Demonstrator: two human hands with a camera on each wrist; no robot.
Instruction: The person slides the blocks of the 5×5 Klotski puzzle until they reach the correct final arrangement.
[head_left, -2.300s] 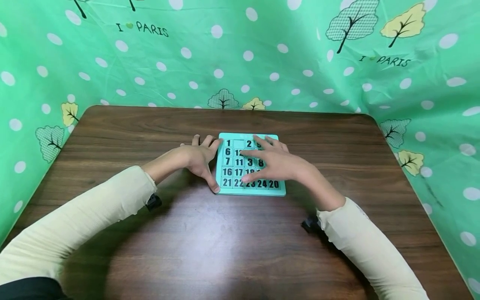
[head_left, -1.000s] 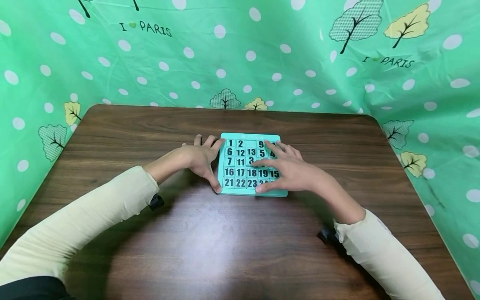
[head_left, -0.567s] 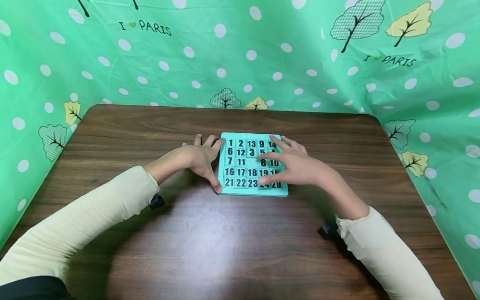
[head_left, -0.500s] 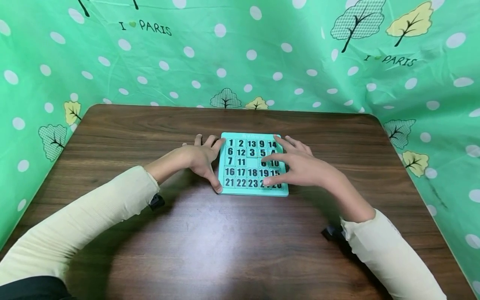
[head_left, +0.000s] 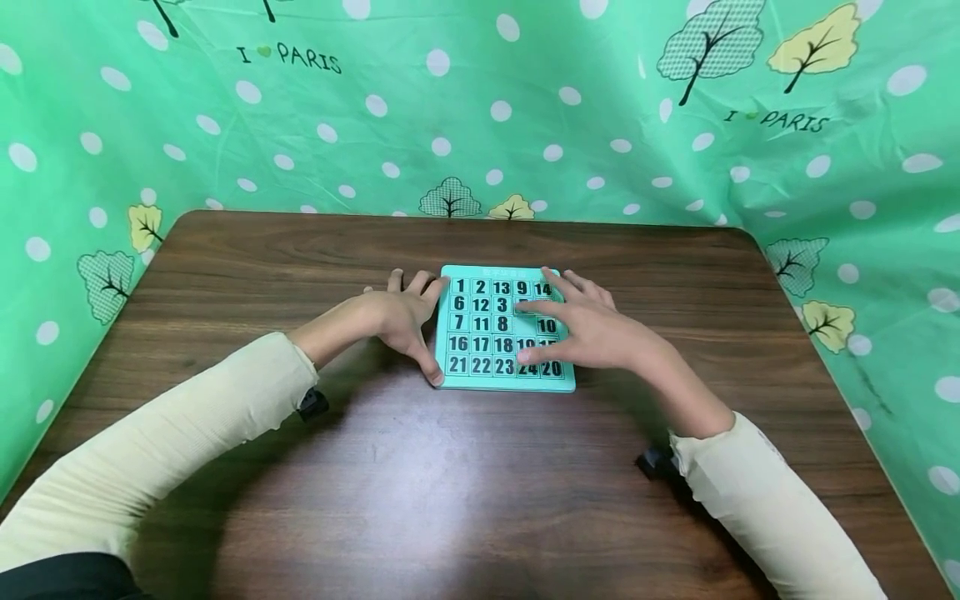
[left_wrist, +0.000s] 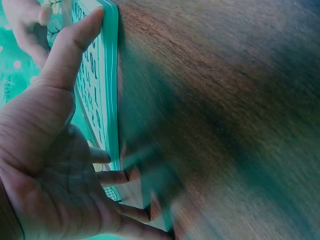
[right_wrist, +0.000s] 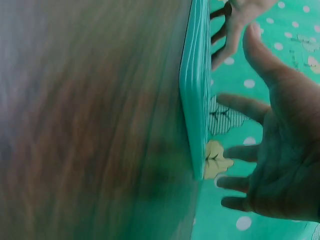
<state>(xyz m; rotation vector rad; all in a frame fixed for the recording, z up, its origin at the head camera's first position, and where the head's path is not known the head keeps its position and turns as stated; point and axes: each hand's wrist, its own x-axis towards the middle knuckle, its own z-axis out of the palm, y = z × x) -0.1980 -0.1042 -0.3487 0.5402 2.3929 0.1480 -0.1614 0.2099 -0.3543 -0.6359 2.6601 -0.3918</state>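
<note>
A turquoise number sliding puzzle (head_left: 505, 386) lies flat on the table, its black-numbered tiles facing up. The gap among its tiles is in the third row, between 8 and 10. Along the left edge, my left hand (head_left: 401, 321) spreads straight fingers, with the thumb on the near corner and the index finger at the far one. My right hand (head_left: 600, 333) hovers over the right side, fingers spread; its index fingertip is at the second-row tile right of 3, and part of that row is hidden. In the right wrist view the puzzle (right_wrist: 192, 90) appears edge-on beside the extended fingers.
The brown wood-grain table (head_left: 450, 492) surrounds the puzzle. Behind and at both sides hangs a green cloth (head_left: 360, 150) with white dots and printed trees. Both forearms wear cream sleeves (head_left: 195, 408), with a dark wrist device (head_left: 311, 404) below the left cuff.
Tile 2 has slid left, 13 and 3 have moved up, and 8 has moved left, shifting the gap. My right hand went rightward, then slightly back left. The left hand stays put.
</note>
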